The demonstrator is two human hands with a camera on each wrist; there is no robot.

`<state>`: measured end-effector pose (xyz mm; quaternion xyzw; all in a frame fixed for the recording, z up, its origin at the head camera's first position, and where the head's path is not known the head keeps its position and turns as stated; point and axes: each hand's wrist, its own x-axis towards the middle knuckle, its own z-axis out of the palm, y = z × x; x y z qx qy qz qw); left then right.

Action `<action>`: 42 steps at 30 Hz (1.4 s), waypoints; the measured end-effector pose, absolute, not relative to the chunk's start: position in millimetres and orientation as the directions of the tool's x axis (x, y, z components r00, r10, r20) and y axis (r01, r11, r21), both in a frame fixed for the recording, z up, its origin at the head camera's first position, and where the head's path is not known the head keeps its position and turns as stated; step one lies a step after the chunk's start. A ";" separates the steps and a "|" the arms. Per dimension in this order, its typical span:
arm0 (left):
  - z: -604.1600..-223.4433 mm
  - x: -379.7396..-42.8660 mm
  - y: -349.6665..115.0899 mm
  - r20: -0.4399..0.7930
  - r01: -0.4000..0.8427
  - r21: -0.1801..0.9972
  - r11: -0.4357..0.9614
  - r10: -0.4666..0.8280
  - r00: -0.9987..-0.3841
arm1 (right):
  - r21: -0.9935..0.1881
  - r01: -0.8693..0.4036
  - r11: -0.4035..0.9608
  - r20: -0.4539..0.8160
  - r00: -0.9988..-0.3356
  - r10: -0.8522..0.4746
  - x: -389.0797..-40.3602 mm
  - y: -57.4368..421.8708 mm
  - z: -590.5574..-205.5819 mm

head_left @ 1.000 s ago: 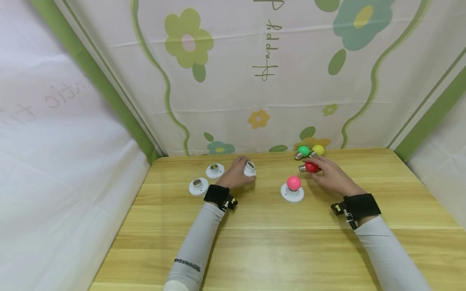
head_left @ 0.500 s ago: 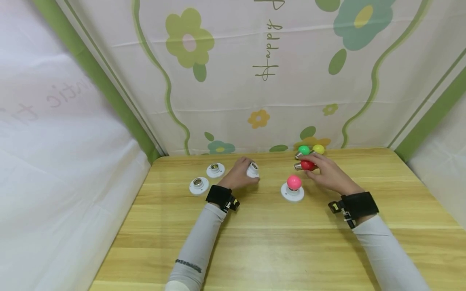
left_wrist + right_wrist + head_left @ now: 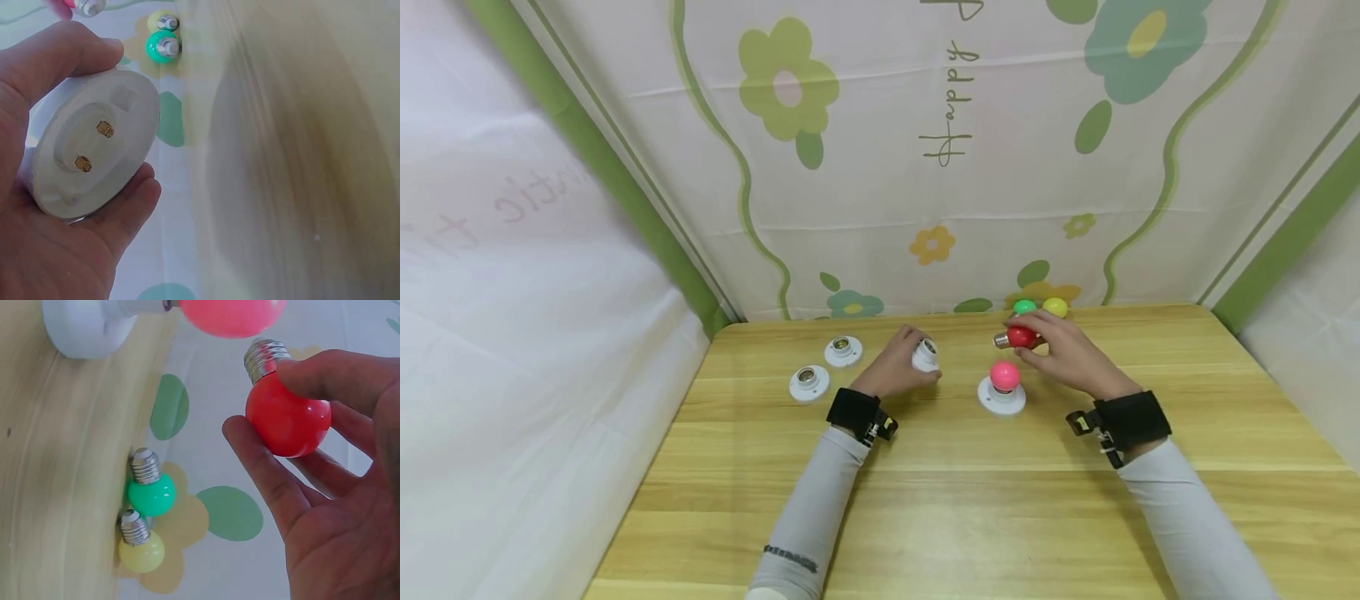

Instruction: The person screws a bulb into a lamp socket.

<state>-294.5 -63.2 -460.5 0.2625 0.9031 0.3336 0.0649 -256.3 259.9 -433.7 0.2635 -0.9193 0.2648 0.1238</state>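
My left hand (image 3: 895,365) grips a round white lamp holder (image 3: 926,356) by its edge, tilted so its socket faces right. In the left wrist view the underside of this lamp holder (image 3: 94,144) shows two brass contacts. Between the thumb and fingers of my right hand (image 3: 1071,354) is a red light bulb (image 3: 287,415), its metal screw base pointing left toward the lamp holder in the head view. Just in front of it on the table stands another lamp holder (image 3: 1002,402) with a pink bulb (image 3: 1004,376) seated upright in it.
Two more white lamp holders (image 3: 843,351) with bare sockets stand on the wooden table (image 3: 910,517) at the left. At the back, a green bulb (image 3: 152,494) and a yellow bulb (image 3: 142,551) lie side by side against the printed curtain (image 3: 865,192).
My right hand has carried the red bulb left and slightly back. My left hand has moved a little right with the lamp holder, which is now tilted more to the right.
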 end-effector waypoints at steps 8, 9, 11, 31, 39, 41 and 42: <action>-456.3 -289.3 -60.4 0.082 0.461 0.623 0.632 0.533 -0.842 | -0.394 -0.585 0.709 0.404 -0.803 -0.438 -249.8 251.8 -426.2; -455.9 -288.4 -60.2 0.086 0.466 0.620 0.631 0.537 -0.839 | -0.395 -0.584 0.709 0.402 -0.804 -0.438 -248.9 251.0 -425.4; -455.7 -287.1 -59.9 0.092 0.479 0.615 0.627 0.546 -0.833 | -0.394 -0.580 0.713 0.395 -0.807 -0.438 -247.5 249.6 -423.7; -448.3 -275.4 -60.7 0.119 0.518 0.616 0.594 0.580 -0.806 | -0.404 -0.580 0.707 0.345 -0.813 -0.469 -238.3 235.6 -413.1; -446.0 -272.3 -57.8 0.118 0.524 0.619 0.585 0.591 -0.798 | -0.391 -0.598 0.700 0.353 -0.800 -0.486 -235.7 233.4 -411.4; -445.2 -271.7 -56.4 0.124 0.533 0.618 0.578 0.597 -0.792 | -0.389 -0.604 0.695 0.358 -0.795 -0.490 -234.7 232.7 -410.5; -444.9 -271.5 -55.7 0.126 0.537 0.618 0.574 0.602 -0.788 | -0.390 -0.607 0.693 0.358 -0.793 -0.493 -234.0 232.3 -410.1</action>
